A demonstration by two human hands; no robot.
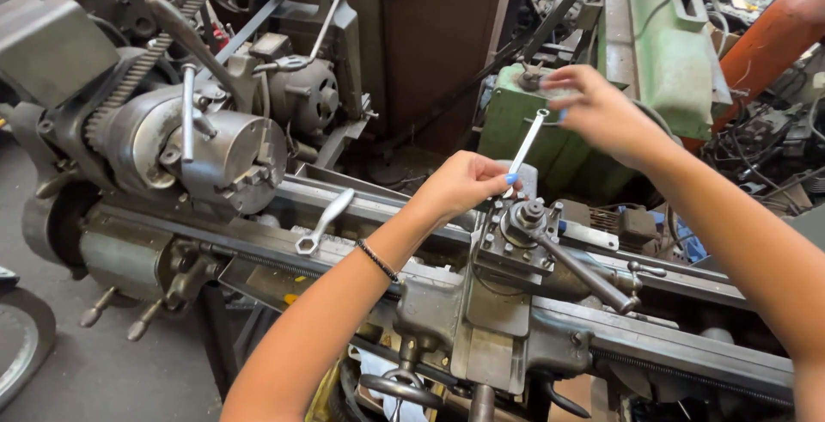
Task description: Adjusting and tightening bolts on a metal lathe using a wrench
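Fingers of the left hand (460, 183) are closed around the lower end of one slim silver wrench (526, 143), and the fingers of the right hand (601, 113) pinch its upper, ring-shaped end. The wrench is therefore held at both ends, with its bare shaft showing between the two hands. It stands tilted, the lower end to the left and the upper end to the right. Its lower end is just above the tool post (526, 224) of the lathe, but I cannot tell if it touches a bolt there.

Two hands are in view, both belonging to the same person. The left wrist has one dark bracelet (376, 259).

I count two wrenches. The second wrench (324, 223) lies loose on the lathe bed (258, 241), well apart from the hands, to their left. The tool post carries one long dark handle (584, 274) that points down to the right.

Further left there is one round chuck (236, 160) with one chuck key (188, 113) standing in it. Behind the right hand stands one green machine (670, 52), and one orange part (765, 39) shows at the upper right. One handwheel (402, 385) is below the carriage, near the bottom edge.
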